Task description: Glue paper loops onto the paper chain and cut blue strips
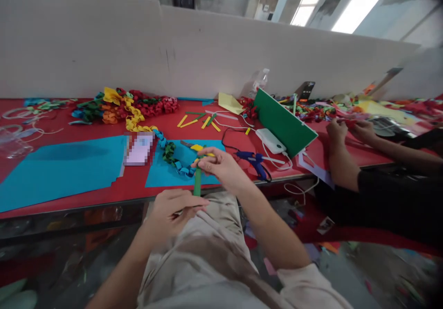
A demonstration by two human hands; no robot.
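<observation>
A narrow green paper strip stretches between my two hands above the table's front edge. Its lower end is pinched by my left hand, over my lap. The thumb and fingers of my right hand close on its upper end. Just beyond lies a paper chain of blue, green and yellow links, running back to a colourful heap of paper chains. Scissors with yellow handles rest on a blue paper sheet, partly hidden behind my right hand.
A blue glue gun and a white power bank with cables lie at the right, before a standing green board. Loose paper strips lie mid-table. A phone is left. A co-worker's hands work at far right.
</observation>
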